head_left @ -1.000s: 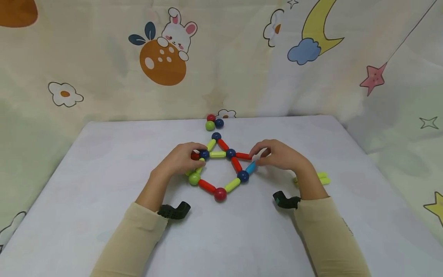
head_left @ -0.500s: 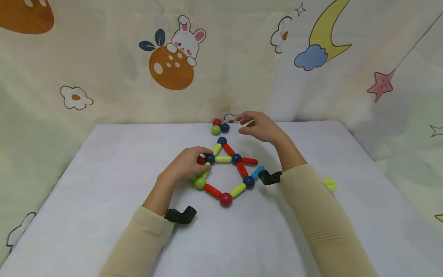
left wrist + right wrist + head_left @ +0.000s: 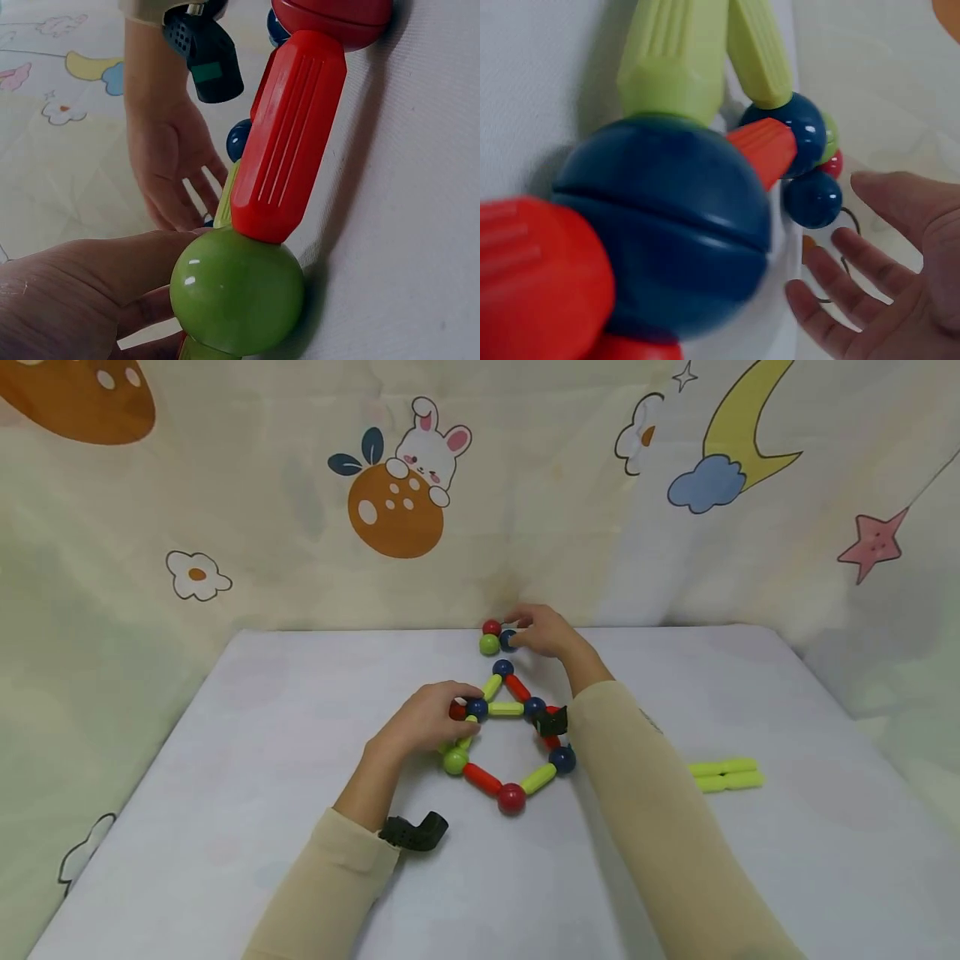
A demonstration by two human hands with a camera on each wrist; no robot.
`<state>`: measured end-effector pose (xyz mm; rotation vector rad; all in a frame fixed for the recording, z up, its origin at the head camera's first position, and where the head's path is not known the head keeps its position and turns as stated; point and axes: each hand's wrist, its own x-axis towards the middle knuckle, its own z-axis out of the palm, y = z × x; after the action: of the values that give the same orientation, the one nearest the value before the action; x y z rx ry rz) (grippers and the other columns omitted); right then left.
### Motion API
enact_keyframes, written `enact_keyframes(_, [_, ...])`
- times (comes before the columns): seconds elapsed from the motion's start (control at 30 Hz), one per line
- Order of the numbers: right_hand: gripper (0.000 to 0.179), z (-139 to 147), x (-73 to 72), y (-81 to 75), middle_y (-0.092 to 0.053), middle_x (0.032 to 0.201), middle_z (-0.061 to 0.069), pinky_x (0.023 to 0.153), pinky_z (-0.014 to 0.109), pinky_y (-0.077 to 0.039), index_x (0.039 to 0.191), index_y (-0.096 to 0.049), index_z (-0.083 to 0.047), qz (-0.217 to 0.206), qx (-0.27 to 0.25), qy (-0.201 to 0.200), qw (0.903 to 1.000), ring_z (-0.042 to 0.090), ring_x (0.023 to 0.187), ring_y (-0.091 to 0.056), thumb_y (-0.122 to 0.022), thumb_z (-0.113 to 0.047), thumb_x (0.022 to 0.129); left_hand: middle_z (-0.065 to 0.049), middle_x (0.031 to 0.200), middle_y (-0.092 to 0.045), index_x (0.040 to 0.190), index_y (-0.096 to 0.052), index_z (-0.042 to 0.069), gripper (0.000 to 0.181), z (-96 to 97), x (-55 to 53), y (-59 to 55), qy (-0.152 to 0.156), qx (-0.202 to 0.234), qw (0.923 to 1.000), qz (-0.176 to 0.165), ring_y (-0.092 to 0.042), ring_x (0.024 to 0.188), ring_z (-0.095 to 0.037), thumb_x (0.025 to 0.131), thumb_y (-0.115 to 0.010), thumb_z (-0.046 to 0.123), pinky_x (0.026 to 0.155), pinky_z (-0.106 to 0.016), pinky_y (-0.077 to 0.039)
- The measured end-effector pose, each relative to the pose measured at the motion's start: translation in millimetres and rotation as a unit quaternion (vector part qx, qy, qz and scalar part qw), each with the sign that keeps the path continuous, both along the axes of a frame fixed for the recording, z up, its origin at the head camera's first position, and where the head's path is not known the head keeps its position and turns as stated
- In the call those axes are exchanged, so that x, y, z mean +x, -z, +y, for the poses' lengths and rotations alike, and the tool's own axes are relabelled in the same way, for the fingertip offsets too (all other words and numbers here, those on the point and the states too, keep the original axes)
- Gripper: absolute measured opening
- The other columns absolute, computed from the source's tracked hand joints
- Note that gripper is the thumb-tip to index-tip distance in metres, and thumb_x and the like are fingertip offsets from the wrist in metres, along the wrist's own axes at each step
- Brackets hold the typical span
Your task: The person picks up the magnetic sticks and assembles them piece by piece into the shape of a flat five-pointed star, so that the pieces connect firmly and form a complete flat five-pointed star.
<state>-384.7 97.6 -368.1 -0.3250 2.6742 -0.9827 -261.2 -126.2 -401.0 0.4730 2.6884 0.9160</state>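
Left hand (image 3: 429,718): we see thumb and forefinger pinching a dark-blue corner ball (image 3: 477,708).
Frame (image 3: 506,708): glossy blue, green and red balls joined by ridged rods, mostly red and yellow-green; it lies on the white table (image 3: 300,777), extending rightward from the left fingers.
Grooved ball (image 3: 664,225): blue, within the frame, on the near side of the right fingers.
Right hand (image 3: 546,631): fingers parted, loosely bent; we cannot tell whether they touch the loose blue ball (image 3: 507,640).
Green ball (image 3: 489,645) and red ball (image 3: 491,627): glossy, just left of the right fingertips.
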Motion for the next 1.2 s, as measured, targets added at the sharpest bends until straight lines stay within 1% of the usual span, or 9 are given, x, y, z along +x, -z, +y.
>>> enact_keyframes(0.13, [0.047,0,-1.2,4.9,-0.048,0.155,0.017,0.108,0.051,-0.050,0.147,-0.054,-0.011,-0.020,0.016,-0.008,0.9996,0.037,0.130,-0.050,-0.062,-0.019,0.101,-0.007,0.141,-0.063,0.142,-0.063,0.020,0.051,3.1,0.1,-0.3,-0.007,0.002,1.0000,0.001,-0.058,0.117,-0.026,0.093,-0.077,0.028,0.101,-0.045,-0.055])
enact_keyframes(0.33, [0.037,2,2.6,3.5,-0.054,0.137,0.016,0.092,0.038,-0.056,0.137,-0.060,-0.010,-0.021,0.050,0.011,0.9985,0.030,0.104,-0.059,-0.063,-0.017,0.100,-0.007,0.143,-0.062,0.142,-0.063,0.021,0.052,4.6,0.4,-2.3,-0.010,-0.002,0.9999,0.004,-0.058,0.120,-0.026,0.093,-0.077,0.028,0.103,-0.045,-0.054])
enact_keyframes(0.4, [0.036,5,4.1,3.3,-0.056,0.132,0.015,0.087,0.035,-0.057,0.135,-0.061,-0.010,-0.025,0.042,0.026,0.9985,0.027,0.096,-0.060,-0.065,-0.017,0.100,-0.006,0.143,-0.062,0.142,-0.063,0.021,0.052,5.1,0.3,-3.0,-0.008,-0.004,0.9999,0.008,-0.058,0.120,-0.026,0.093,-0.077,0.028,0.103,-0.045,-0.054])
enact_keyframes(0.47, [0.035,9,5.8,3.7,-0.059,0.127,0.015,0.084,0.034,-0.058,0.134,-0.061,-0.011,-0.032,0.015,0.047,0.9983,0.026,0.091,-0.061,-0.065,-0.017,0.099,-0.007,0.143,-0.062,0.142,-0.063,0.021,0.052,5.5,0.5,-3.3,-0.005,-0.005,0.9999,0.009,-0.058,0.121,-0.026,0.093,-0.077,0.028,0.103,-0.045,-0.054])
enact_keyframes(0.53, [0.036,14,8.1,4.2,-0.062,0.124,0.015,0.084,0.033,-0.058,0.135,-0.061,-0.012,-0.036,-0.017,0.069,0.9968,0.026,0.092,-0.062,-0.065,-0.019,0.100,-0.006,0.143,-0.062,0.142,-0.063,0.021,0.052,5.8,0.9,-3.0,-0.005,-0.008,0.9999,0.009,-0.057,0.122,-0.026,0.093,-0.077,0.028,0.104,-0.045,-0.054])
enact_keyframes(0.63, [0.038,22,12.9,4.1,-0.064,0.127,0.016,0.089,0.037,-0.060,0.137,-0.060,-0.013,-0.046,-0.076,0.090,0.9919,0.030,0.101,-0.065,-0.065,-0.023,0.101,-0.007,0.143,-0.061,0.142,-0.063,0.021,0.052,6.1,1.9,-1.6,-0.008,-0.011,0.9999,0.006,-0.057,0.124,-0.027,0.093,-0.077,0.027,0.104,-0.046,-0.053])
enact_keyframes(0.83, [0.042,41,28.2,-3.4,-0.060,0.140,0.017,0.102,0.046,-0.056,0.143,-0.056,-0.013,-0.056,-0.156,0.094,0.9817,0.039,0.120,-0.065,-0.062,-0.028,0.104,-0.007,0.143,-0.062,0.142,-0.064,0.021,0.051,5.6,5.2,1.6,-0.020,-0.006,0.9997,0.010,-0.057,0.125,-0.027,0.092,-0.078,0.026,0.104,-0.047,-0.054])
enact_keyframes(1.03, [0.044,69,58.7,-8.3,-0.057,0.142,0.019,0.105,0.049,-0.054,0.146,-0.051,-0.013,-0.053,-0.191,0.114,0.9737,0.042,0.127,-0.062,-0.058,-0.030,0.106,-0.007,0.143,-0.062,0.142,-0.064,0.022,0.051,7.7,7.6,4.6,-0.018,-0.003,0.9998,0.012,-0.057,0.123,-0.027,0.093,-0.077,0.026,0.103,-0.047,-0.054])
enact_keyframes(1.2, [0.049,86,79.0,-6.8,-0.058,0.141,0.019,0.104,0.047,-0.055,0.148,-0.049,-0.013,-0.039,-0.199,0.114,0.9725,0.041,0.127,-0.061,-0.059,-0.034,0.105,-0.006,0.142,-0.063,0.141,-0.064,0.022,0.051,7.7,8.7,4.5,-0.028,-0.002,0.9994,0.018,-0.057,0.122,-0.027,0.092,-0.078,0.026,0.103,-0.048,-0.054])
